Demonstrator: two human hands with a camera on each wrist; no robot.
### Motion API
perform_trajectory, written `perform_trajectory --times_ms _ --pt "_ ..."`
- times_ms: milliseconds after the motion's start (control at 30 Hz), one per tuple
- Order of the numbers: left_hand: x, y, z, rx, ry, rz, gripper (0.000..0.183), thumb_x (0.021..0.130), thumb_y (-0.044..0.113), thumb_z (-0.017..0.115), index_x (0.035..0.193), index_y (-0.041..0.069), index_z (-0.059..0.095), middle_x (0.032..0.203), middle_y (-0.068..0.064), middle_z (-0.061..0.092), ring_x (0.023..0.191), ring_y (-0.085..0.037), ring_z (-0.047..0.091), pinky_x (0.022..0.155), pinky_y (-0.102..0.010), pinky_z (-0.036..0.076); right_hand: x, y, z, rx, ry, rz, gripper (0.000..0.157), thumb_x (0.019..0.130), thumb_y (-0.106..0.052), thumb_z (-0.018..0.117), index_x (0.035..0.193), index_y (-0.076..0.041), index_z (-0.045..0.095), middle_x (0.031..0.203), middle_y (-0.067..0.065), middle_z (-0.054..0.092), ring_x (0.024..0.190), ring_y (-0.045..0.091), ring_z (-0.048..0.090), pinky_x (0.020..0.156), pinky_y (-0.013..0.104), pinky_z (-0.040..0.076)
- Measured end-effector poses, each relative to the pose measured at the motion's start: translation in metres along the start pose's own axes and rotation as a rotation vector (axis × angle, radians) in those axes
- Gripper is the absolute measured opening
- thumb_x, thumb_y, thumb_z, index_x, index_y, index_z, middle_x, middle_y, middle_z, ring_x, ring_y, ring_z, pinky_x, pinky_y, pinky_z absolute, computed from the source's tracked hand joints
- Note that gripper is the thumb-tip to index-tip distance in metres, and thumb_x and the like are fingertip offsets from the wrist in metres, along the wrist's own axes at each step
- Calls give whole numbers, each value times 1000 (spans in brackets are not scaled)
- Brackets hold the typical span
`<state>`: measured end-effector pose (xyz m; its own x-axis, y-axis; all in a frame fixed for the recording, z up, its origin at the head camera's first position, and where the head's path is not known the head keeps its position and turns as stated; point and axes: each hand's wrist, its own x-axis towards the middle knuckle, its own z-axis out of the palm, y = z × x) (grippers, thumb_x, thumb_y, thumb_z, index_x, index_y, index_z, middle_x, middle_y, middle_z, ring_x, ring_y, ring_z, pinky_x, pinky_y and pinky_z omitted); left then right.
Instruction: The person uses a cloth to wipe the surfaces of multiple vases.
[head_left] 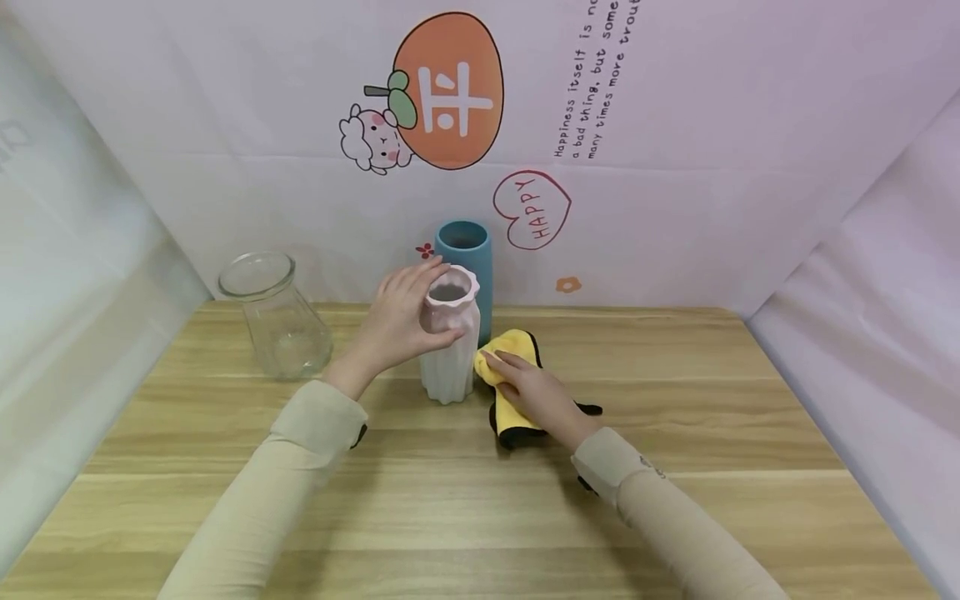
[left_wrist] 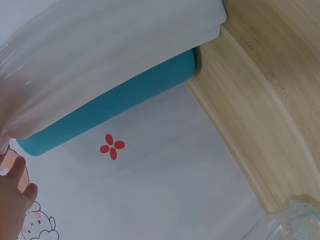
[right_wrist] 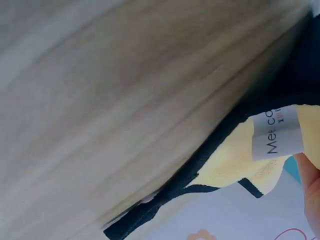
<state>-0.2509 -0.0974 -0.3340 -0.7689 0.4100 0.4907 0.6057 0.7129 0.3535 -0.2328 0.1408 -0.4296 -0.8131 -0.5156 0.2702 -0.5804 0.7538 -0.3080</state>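
Near the middle of the table, in the head view, a white fluted vase [head_left: 450, 367] with a wavy rim stands upright. My left hand [head_left: 401, 321] grips its upper part from the left, fingers by the rim and thumb across the front. In the left wrist view the white vase [left_wrist: 100, 70] fills the upper left, and part of the left hand [left_wrist: 12, 200] shows at the edge. My right hand [head_left: 543, 398] holds a yellow cloth [head_left: 517, 417] with black edging close to the vase's right side. A label on the cloth [right_wrist: 225, 155] shows in the right wrist view.
Just behind the white vase stands a taller blue vase [head_left: 484, 287], partly hidden. A clear glass vase [head_left: 288, 333] is to the left, near the back edge of the wooden table [head_left: 465, 517]. A printed white backdrop [head_left: 675, 233] rises behind the table.
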Motion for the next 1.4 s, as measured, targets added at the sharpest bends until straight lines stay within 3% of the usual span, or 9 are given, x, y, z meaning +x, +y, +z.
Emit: perform_trajectory --times_ms 133,333,567,900,1233,1400 --pt "-3 -3 2 39 43 33 84 73 38 80 140 5 42 144 -19 44 133 -34 40 114 -55 26 4 2 -3 88 94 -69 54 88 -7 66 139 -13 50 132 20 58 109 36 64 86 42 56" --pt "-4 -6 6 46 110 85 81 71 36 81 136 3 46 140 -19 48 128 -34 45 110 -54 31 18 -1 -19 188 286 -116 54 85 -3 68 136 -8 53 129 20 60 115 35 61 93 41 53" --pt "-4 -3 5 45 113 88 78 69 35 80 133 4 47 141 -19 48 128 -34 47 110 -55 31 35 -17 -48 221 445 -148 52 83 -1 69 133 -5 55 131 19 60 120 35 59 98 43 49" --pt "-2 -2 2 29 52 59 77 69 30 78 136 8 46 143 -17 45 132 -34 42 112 -61 24 36 -22 -55 225 397 -111 52 85 -5 69 135 -9 55 133 17 59 121 34 58 99 44 49" --pt "-1 1 -5 -36 -48 38 79 71 25 71 141 7 41 148 -16 39 139 -34 33 115 -62 16 26 -19 -33 199 379 -116 51 85 -4 68 134 -7 55 130 19 60 113 34 63 92 41 53" --pt "-1 1 -6 -57 -54 29 79 71 24 70 142 6 40 149 -16 37 140 -35 31 116 -62 14 18 -12 -20 160 301 -92 50 86 -5 67 135 -9 55 130 20 60 112 36 63 89 39 54"
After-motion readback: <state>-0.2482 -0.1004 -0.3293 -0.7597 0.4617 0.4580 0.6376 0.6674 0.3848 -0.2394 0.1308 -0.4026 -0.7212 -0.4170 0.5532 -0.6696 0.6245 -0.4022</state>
